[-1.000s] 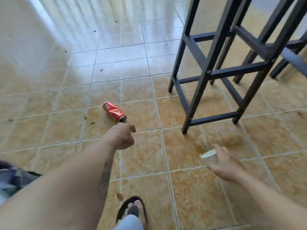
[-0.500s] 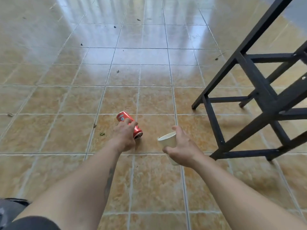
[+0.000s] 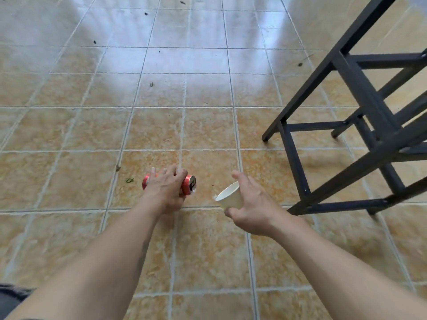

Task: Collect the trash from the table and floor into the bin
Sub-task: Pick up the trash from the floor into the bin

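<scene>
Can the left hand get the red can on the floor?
Yes, probably: the left hand already lies over the red can with fingers curling round it, and nothing blocks it.

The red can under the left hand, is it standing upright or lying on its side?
Lying on its side: the red can stretches sideways beneath the left hand, its round top facing right.
</scene>
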